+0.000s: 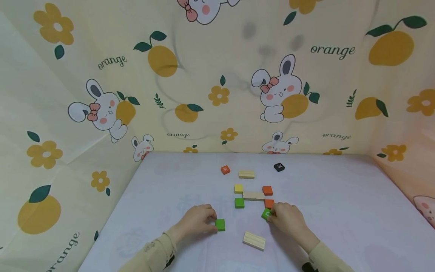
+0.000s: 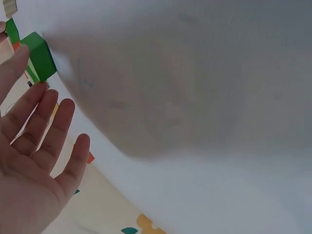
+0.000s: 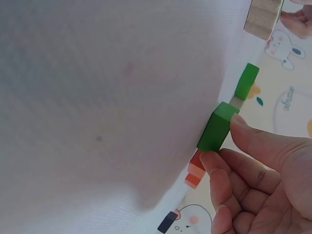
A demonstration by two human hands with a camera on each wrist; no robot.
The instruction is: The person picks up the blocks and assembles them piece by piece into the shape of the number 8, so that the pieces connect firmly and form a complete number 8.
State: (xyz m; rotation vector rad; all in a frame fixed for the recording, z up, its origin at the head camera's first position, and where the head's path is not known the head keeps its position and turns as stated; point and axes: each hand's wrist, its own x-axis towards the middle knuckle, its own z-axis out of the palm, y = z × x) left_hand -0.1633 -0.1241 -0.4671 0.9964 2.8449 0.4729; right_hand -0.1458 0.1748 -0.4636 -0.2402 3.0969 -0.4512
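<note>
head: left hand (image 1: pixel 199 220), right hand (image 1: pixel 287 218) pinch green blocks (image 1: pixel 220 225) well inside table sides (image 1: pixel 382 175).

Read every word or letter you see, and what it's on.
"orange", five times, on the backdrop
"R" on the rear orange block
"K" on the black block
Partly covered, unreadable: mark on the green block in the right hand
Too small: left sleeve marking

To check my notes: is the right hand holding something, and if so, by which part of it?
The right hand holds a green block, fingers pinching two opposite sides.
</note>
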